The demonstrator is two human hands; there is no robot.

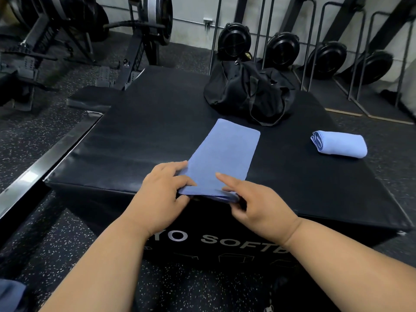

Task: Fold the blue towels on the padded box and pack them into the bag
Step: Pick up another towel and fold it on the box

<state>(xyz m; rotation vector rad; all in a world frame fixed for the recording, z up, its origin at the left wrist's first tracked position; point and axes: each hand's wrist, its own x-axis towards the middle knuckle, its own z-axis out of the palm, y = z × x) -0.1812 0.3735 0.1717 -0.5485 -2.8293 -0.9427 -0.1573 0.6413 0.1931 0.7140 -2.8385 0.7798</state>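
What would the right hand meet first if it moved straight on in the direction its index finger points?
The right hand points up and left across the flat blue towel. Its index finger looks just above the cloth, so it would probably meet that towel first; depth is unclear.

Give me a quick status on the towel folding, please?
Left hand and right hand grip near end of flat towel. Folded towel waits right. Bag beyond, unobstructed.
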